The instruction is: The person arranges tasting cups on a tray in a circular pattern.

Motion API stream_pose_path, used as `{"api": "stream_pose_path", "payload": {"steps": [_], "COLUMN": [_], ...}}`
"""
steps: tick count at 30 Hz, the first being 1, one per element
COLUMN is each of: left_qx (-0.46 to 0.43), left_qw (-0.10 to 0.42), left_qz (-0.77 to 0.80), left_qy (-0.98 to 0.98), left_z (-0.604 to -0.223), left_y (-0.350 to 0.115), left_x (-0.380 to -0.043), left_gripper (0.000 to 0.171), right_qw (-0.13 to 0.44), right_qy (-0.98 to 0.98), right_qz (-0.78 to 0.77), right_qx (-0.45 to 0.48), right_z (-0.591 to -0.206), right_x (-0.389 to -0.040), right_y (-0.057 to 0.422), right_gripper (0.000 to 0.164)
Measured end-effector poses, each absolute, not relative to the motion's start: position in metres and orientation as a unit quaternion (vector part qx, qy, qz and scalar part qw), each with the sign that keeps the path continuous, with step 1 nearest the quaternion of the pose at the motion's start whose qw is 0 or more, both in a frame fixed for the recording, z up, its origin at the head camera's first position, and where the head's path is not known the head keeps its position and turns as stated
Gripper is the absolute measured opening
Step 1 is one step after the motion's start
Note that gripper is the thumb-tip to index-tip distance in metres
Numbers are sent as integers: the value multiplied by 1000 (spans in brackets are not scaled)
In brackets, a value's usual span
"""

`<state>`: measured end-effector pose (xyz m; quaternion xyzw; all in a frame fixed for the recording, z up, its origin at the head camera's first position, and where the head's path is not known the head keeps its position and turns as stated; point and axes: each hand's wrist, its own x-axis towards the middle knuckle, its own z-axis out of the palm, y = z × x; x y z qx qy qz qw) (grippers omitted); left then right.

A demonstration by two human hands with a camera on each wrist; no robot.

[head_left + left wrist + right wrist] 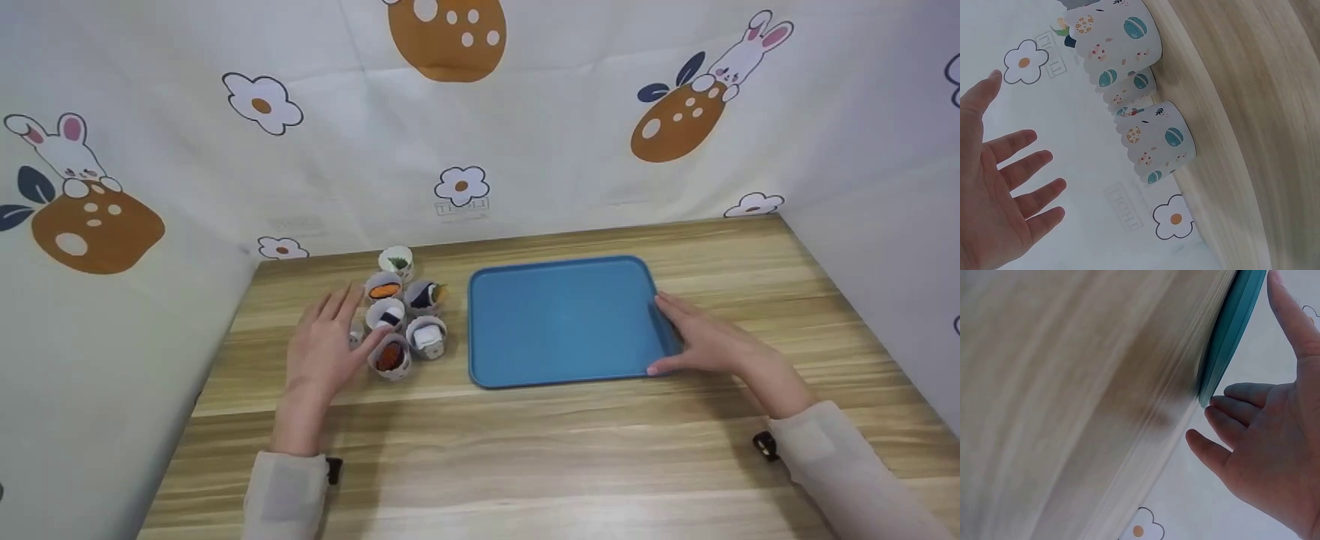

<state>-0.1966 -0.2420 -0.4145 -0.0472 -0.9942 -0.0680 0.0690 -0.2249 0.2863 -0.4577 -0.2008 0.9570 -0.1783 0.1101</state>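
My left hand (322, 349) hovers at the left side of a cluster of scalloped paper cups, fingers spread and holding nothing. In the left wrist view, printed cups (1157, 140) stand beyond its fingertips. The nearest cup (402, 370) holds a reddish-brown piece; beside it a cup (438, 352) holds a white block. Behind are a white piece with a black band (388, 317), an orange-topped piece (385, 290), a dark wrapped roll (424, 298) and a green leafy piece (398, 263). My right hand (709, 341) is at the right edge of a blue tray (562, 322), its fingers extended along the rim.
Tray and cups stand on a wood-grain table (525, 457), with the cups left of the tray. A white patterned cloth (555, 142) hangs behind the table and along both sides. Another cup (355, 339) is partly hidden by my left hand.
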Motion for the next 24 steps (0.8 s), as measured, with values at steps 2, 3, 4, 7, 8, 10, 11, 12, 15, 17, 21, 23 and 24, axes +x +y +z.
{"api": "stream_pose_path", "payload": {"steps": [2,3,4,7,8,10,11,12,15,17,21,23,24], "left_qx": [-47,-47,-48,-51,-51,-51,-51,-51,-51,-50,-45,-42,-42], "left_qw": [66,65,64,68,69,73,74,74,74,73,65,60,58], "left_qz": [-68,-68,-68,-65,-65,-68,-68,-69,-69,-71,-77,-80,-82], "left_qy": [-994,-994,-994,-994,-994,-994,-994,-994,-994,-994,-994,-994,-994], "left_z": [-415,-415,-415,-416,-416,-418,-419,-420,-421,-422,-419,-418,-417], "left_y": [-242,-242,-243,-244,-244,-245,-245,-245,-245,-246,-249,-251,-251], "left_x": [-197,-197,-197,-197,-196,-196,-196,-195,-195,-195,-197,-198,-198], "left_gripper": [82,82,82,82,82,82,81,81,80,80,80,81,81], "right_qw": [113,114,115,116,116,120,123,125,132,135,142,146,148], "right_qy": [957,958,958,959,959,959,960,960,961,961,961,961,961], "right_qz": [-176,-175,-173,-172,-171,-169,-168,-165,-159,-158,-156,-155,-154], "right_qx": [-199,-198,-197,-194,-194,-190,-189,-189,-185,-182,-177,-177,-176], "right_z": [-458,-458,-458,-458,-458,-457,-457,-457,-457,-456,-455,-454,-453], "right_x": [-225,-225,-225,-224,-224,-223,-223,-222,-223,-223,-225,-226,-226], "right_y": [286,286,286,284,283,283,283,282,283,282,280,278,278], "right_gripper": [126,126,127,127,128,127,127,127,127,127,128,129,129]}}
